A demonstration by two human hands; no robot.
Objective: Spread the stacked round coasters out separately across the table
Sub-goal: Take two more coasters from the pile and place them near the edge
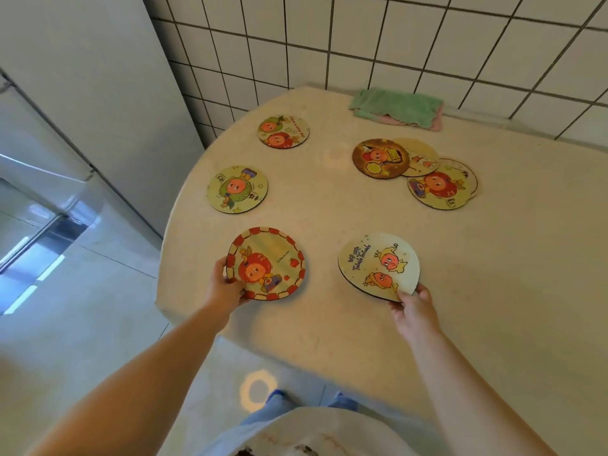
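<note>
Left hand (227,284) gripping the red-bordered coaster (266,263) by its near-left edge, thumb on top, fingers curled under; coaster at the near-left part of the round table (493,291), flat or only slightly lifted, hard to tell. Right hand (413,307) pinching the pale coaster with two small figures (378,266) at its near-right rim, near edge raised a little. Between both hands, bare tabletop. Farther on the left, well apart from the hands: a green-figure coaster (237,189) and, beyond it, a two-figure coaster (283,131), each alone. Far right: a brown coaster (380,158), a pale coaster (421,158) and a red-figure coaster (439,185) overlapping in a loose group, with one more edge showing beneath. Green cloth (396,106) by the tiled wall (427,37).
</note>
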